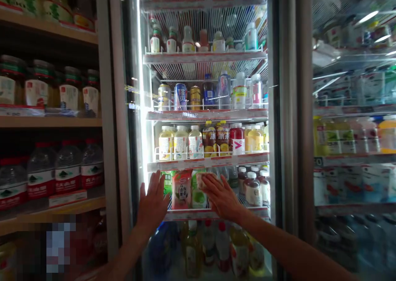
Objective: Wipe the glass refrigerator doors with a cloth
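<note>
Left hand (153, 202) is wide open, flat by the pink bottle (181, 192) low-centre, steadying the row I guess; right hand (221, 196) lies over the green bottle (198, 197) beside it, grip unclear from my feed.

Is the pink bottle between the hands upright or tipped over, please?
Upright: the pink bottle stands straight on the shelf, in line with its neighbours.

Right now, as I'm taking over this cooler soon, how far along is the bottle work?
Done: upper shelves look faced, bottles in even rows. In hand: the left hand lies flat by the pink bottle, the right hand covers a green bottle beside it; grip unclear. Left: the bottom bottles look jumbled.
</note>
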A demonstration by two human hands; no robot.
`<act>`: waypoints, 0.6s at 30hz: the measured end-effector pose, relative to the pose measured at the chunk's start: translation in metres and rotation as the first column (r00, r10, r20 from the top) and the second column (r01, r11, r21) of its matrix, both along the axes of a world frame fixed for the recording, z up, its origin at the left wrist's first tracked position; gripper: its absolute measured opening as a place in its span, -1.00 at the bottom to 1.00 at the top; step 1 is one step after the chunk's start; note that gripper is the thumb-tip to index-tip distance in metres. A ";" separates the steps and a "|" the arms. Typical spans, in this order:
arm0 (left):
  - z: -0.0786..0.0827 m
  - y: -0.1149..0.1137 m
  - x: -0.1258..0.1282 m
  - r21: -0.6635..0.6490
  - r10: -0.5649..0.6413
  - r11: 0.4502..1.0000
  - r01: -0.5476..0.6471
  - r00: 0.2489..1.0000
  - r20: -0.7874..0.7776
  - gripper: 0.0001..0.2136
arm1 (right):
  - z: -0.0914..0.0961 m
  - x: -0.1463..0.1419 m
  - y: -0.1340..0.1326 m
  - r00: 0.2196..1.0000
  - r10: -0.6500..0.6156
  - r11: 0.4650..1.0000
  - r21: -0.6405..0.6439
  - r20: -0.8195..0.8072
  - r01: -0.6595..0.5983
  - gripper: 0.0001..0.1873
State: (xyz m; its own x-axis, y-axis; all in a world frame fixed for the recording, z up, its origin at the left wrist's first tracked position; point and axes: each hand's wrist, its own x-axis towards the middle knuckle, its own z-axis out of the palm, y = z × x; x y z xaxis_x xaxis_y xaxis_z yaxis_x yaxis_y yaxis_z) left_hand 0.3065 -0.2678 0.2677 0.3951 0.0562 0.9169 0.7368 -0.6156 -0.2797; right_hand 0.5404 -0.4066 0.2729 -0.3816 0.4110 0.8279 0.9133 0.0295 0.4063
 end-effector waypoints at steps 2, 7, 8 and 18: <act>0.005 -0.006 0.016 0.021 -0.037 0.999 0.038 0.999 -0.017 -0.47 | -0.001 0.009 -0.007 0.998 -0.036 0.999 0.021 -0.047 0.037 -0.54; 0.012 -0.019 0.046 0.026 -0.147 0.989 0.148 0.989 -0.022 -0.45 | -0.009 0.027 -0.024 0.990 -0.080 0.994 0.064 -0.116 0.088 -0.52; 0.013 -0.020 0.050 0.034 -0.163 0.986 0.163 0.986 -0.020 -0.44 | -0.010 0.031 -0.027 0.996 -0.061 0.997 0.043 -0.072 0.064 -0.52; 0.020 -0.027 0.080 0.108 -0.200 0.973 0.202 0.979 -0.030 -0.41 | -0.002 0.082 -0.053 0.955 -0.201 0.959 0.153 -0.216 0.237 -0.47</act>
State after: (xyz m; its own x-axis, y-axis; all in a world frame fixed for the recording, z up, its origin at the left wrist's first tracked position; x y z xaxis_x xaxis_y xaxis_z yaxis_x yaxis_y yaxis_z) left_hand 0.3864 -0.2952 0.2880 0.4049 -0.1267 0.9055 0.5952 -0.7153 -0.3662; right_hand 0.6224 -0.4593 0.2710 -0.1214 0.3076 0.9437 0.9512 -0.2357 0.1991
